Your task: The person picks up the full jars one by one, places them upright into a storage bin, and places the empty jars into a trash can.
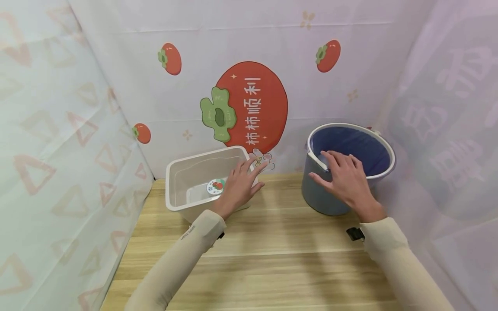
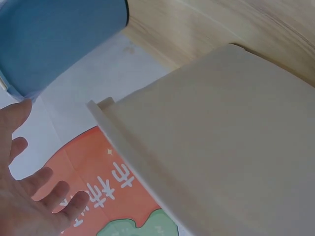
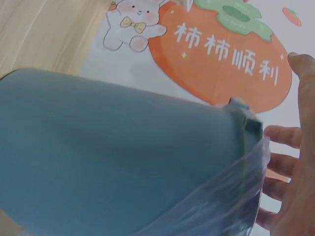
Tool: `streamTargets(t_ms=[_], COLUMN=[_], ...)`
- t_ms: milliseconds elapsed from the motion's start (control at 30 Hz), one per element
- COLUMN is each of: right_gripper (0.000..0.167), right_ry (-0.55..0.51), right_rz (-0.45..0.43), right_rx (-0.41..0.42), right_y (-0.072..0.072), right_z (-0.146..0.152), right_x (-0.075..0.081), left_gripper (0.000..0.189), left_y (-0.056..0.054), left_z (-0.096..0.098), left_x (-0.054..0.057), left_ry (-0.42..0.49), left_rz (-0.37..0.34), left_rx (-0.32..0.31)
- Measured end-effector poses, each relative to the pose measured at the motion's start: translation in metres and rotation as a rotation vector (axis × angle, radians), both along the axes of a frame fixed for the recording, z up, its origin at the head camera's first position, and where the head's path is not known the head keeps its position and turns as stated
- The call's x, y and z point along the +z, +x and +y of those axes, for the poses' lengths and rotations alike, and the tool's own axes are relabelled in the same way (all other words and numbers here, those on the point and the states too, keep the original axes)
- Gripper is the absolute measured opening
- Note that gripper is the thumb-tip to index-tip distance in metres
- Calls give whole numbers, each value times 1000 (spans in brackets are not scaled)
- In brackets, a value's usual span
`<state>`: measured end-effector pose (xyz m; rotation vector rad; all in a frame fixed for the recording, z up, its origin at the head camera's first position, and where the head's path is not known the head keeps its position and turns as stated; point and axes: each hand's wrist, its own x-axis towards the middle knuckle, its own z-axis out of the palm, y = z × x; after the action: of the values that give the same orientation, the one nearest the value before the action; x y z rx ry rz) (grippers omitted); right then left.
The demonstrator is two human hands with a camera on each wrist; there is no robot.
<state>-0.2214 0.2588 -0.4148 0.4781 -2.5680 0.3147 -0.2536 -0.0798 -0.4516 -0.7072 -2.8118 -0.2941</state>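
My left hand (image 1: 238,185) hovers with spread fingers over the right end of a beige plastic bin (image 1: 171,181). In the left wrist view, that hand (image 2: 29,196) holds nothing and stays apart from the bin's rim. At the bin's bottom lies a round white thing with a red persimmon print (image 1: 215,186), partly hidden by the hand. My right hand (image 1: 346,179) is over the near left rim of a blue-grey bucket (image 1: 320,196), its fingers loosely bent. From the right wrist view, its fingers (image 3: 280,164) are close beside the rim; whether they touch cannot be told.
A dark blue plastic liner (image 1: 346,140) lines the bucket, and a white band runs round its rim. Both containers stand on a wood-grain table (image 1: 268,259) against a white printed backdrop (image 1: 249,43). Similar sheets hang at the left (image 1: 58,151) and right.
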Motion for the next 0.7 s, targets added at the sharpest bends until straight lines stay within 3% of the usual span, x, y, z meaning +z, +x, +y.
streamTargets(t_ms=[300,533,700], right_gripper=[84,109,95], right_ry=[55,63,71], right_rz=[30,52,8], right_rx=[56,106,130], right_y=[-3,-3,-4], right_z=[-20,-37,-50], right_x=[-3,-5,-9], left_gripper=[66,62,60], left_y=[13,20,22], left_z=[-18,-31,-39], left_x=[-3,-4,-6], left_ry=[-5,-12,-6], left_rz=[12,42,53], left_rx=[-8,-5,-10])
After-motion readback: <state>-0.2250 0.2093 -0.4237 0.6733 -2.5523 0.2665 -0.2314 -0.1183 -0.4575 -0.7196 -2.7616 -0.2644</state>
